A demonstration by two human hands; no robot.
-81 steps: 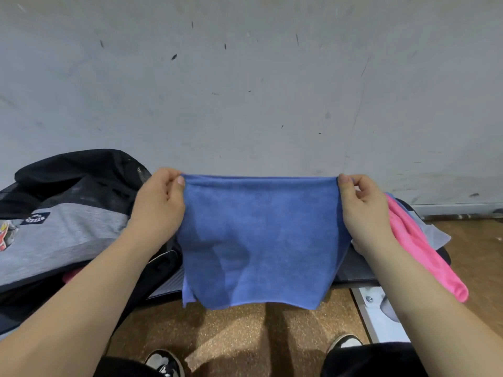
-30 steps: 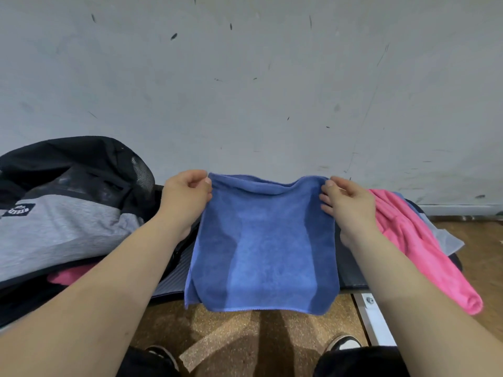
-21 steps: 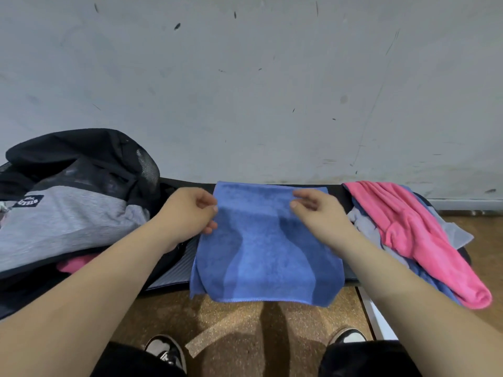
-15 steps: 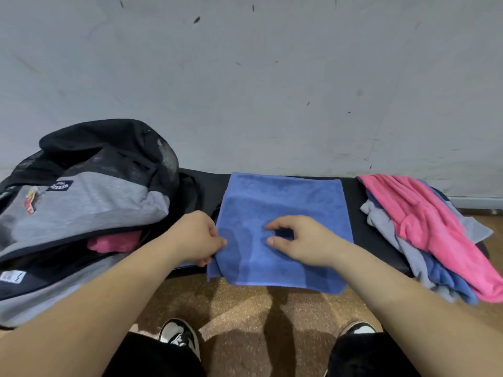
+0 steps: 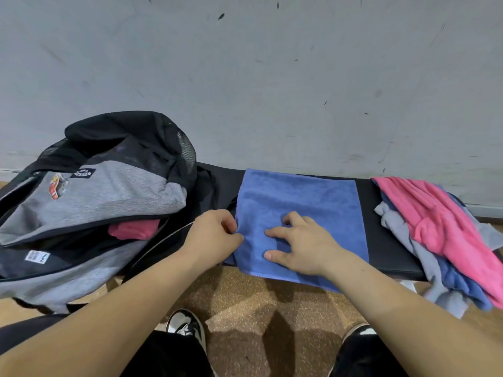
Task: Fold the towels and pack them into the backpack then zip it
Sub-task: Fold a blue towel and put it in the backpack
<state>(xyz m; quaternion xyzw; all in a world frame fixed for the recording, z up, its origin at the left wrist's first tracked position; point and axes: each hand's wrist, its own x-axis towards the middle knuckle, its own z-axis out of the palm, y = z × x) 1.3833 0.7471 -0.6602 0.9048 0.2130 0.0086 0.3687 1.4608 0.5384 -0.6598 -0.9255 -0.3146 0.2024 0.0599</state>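
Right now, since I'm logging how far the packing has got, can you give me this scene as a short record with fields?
blue towel: lies flat on the black bench, near edge hanging over the front
left hand: pinches the blue towel's left edge
right hand: rests on the blue towel, fingers spread
backpack: grey and black, left of the blue towel, unzipped
pink towel: shows in the backpack's opening
unfolded pile: pink, grey and blue towels at the bench's right end
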